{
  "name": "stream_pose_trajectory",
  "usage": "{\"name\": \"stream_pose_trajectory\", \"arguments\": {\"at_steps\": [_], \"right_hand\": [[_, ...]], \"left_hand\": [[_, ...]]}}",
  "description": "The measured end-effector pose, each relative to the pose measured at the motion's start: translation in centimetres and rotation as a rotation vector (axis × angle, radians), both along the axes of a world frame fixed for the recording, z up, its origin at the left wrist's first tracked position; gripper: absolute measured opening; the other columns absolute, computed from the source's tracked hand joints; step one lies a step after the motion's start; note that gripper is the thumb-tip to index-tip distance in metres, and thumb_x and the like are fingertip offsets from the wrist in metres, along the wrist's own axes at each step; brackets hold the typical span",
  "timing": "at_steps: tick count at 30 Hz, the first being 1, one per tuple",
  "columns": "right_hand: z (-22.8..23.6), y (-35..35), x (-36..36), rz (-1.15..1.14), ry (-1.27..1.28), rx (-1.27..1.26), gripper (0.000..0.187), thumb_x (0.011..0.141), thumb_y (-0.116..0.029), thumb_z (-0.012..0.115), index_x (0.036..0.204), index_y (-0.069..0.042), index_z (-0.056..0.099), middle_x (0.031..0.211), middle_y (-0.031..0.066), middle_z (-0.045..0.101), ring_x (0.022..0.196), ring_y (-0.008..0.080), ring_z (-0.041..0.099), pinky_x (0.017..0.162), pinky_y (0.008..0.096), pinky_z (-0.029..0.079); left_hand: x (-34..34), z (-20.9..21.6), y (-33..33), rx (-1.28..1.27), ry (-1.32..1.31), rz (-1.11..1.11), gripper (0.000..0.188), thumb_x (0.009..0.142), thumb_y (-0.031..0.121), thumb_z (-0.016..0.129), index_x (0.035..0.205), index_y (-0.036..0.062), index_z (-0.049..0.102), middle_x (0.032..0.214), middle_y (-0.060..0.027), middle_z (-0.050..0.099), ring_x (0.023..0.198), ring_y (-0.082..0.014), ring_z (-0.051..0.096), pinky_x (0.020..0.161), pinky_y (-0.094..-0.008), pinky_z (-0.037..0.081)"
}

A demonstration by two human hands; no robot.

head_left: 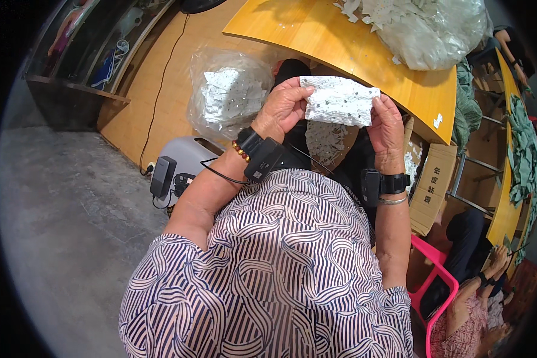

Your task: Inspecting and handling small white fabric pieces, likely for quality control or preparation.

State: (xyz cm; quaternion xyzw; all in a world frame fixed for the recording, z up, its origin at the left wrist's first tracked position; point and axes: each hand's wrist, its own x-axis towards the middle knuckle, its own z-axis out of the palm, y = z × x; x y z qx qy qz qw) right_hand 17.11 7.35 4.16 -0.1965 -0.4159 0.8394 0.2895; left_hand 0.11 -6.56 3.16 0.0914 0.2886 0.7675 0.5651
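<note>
Stretched between my two hands is a white rectangular piece of crinkled cloth (340, 102) with small dark spots. My left hand (283, 106) pinches its left edge, thumb on top. The right edge is gripped by my right hand (386, 122), with the fingers curled at the corner. Below the cloth, a pile of similar white spotted pieces (327, 143) lies near my lap. To the left of my left hand stands a clear plastic bag (195, 107) filled with more white spotted pieces (232, 95).
A yellow wooden table (298, 33) curves ahead, bearing a large clear bag (438, 36) of white scraps. At right are a cardboard box (434, 188), a pink chair (440, 268) and another table with green cloth (524, 155). Other people sit there. A grey case (188, 152) stands at left.
</note>
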Motion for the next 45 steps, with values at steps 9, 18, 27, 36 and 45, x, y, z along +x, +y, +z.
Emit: {"name": "stream_pose_trajectory", "arguments": {"at_steps": [9, 18, 27, 36, 45], "right_hand": [[1.5, -2.8, -1.4, 0.158, -0.154, 0.006, 0.036, 0.078, -0.009, 0.062, 0.110, -0.001, 0.049, 0.097, 0.0065, 0.059, 0.079, 0.0131, 0.059, 0.059, 0.0258, 0.049], [0.4, -2.6, -1.4, 0.051, -0.132, 0.024, 0.030, 0.075, 0.000, 0.061, 0.103, 0.001, 0.049, 0.088, 0.0071, 0.058, 0.065, 0.0104, 0.058, 0.047, 0.0192, 0.047], [0.5, -3.2, -2.2, 0.078, -0.114, 0.067, 0.029, 0.075, 0.000, 0.060, 0.103, -0.001, 0.050, 0.089, 0.0067, 0.057, 0.068, 0.0106, 0.057, 0.049, 0.0195, 0.049], [1.0, -4.2, -3.5, 0.304, -0.300, 0.158, 0.030, 0.076, -0.003, 0.060, 0.105, -0.003, 0.050, 0.092, 0.0050, 0.058, 0.073, 0.0113, 0.058, 0.053, 0.0193, 0.048], [1.0, -4.5, -7.0, 0.301, -0.406, 0.166, 0.028, 0.079, -0.005, 0.059, 0.106, -0.002, 0.052, 0.084, 0.0027, 0.059, 0.067, 0.0100, 0.057, 0.056, 0.0199, 0.043]], "left_hand": [[0.3, -1.1, 0.0, 0.042, -0.111, 0.123, 0.018, 0.084, 0.005, 0.050, 0.101, -0.0011, 0.052, 0.097, -0.0125, 0.059, 0.092, -0.0219, 0.058, 0.084, -0.0377, 0.047], [1.1, -1.7, 0.5, -0.041, -0.081, 0.269, 0.013, 0.084, 0.006, 0.051, 0.095, -0.0013, 0.053, 0.086, -0.0110, 0.060, 0.077, -0.0203, 0.061, 0.071, -0.0338, 0.051], [0.6, -2.1, -1.3, -0.148, 0.015, 0.246, 0.014, 0.084, 0.014, 0.052, 0.095, 0.0048, 0.055, 0.086, -0.0062, 0.061, 0.077, -0.0170, 0.060, 0.068, -0.0340, 0.050], [-0.7, -5.0, -2.1, -0.061, -0.142, 0.350, 0.009, 0.082, 0.007, 0.049, 0.088, 0.0017, 0.054, 0.083, -0.0081, 0.060, 0.075, -0.0189, 0.059, 0.070, -0.0330, 0.049], [-11.6, -9.2, -5.5, -0.205, -0.025, 0.683, 0.004, 0.082, 0.007, 0.051, 0.081, 0.0036, 0.053, 0.076, -0.0079, 0.058, 0.068, -0.0226, 0.059, 0.063, -0.0354, 0.049]]}}
